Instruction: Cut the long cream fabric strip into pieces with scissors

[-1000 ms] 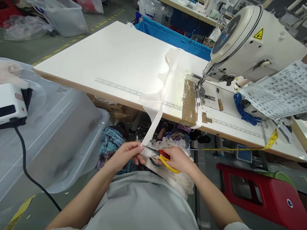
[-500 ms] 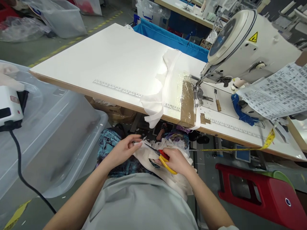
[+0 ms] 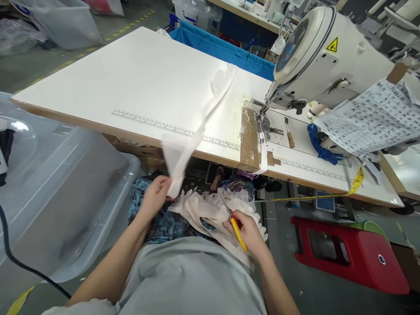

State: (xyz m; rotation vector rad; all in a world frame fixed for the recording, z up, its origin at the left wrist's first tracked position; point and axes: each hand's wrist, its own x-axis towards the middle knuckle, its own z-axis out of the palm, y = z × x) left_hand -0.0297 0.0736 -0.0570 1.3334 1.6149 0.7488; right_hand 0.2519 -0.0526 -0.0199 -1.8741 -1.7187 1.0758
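Observation:
A long strip of thin white fabric (image 3: 188, 151) runs from the tabletop over its front edge. My left hand (image 3: 156, 195) pinches the near end of it, above my lap. My right hand (image 3: 246, 227) is closed round the yellow and red handles of a pair of scissors (image 3: 236, 230), whose blades point up and away from me. Beneath both hands, a heap of cream fabric pieces (image 3: 197, 214) lies across my lap, over blue patterned clothing. The scissors' blades are over this heap and apart from the strip in my left hand.
A sewing machine (image 3: 315, 61) stands on the right of the white table (image 3: 131, 74), beside a small wooden-handled tool (image 3: 289, 134). A yellow tape measure (image 3: 356, 181) hangs there. Lidded plastic bins (image 3: 92, 183) are at my left, a red stool (image 3: 354, 258) at right.
My left hand has taken hold of the strip's end, pulling it toward me and left. My right hand with the scissors has shifted slightly right. The camera view has turned a little.

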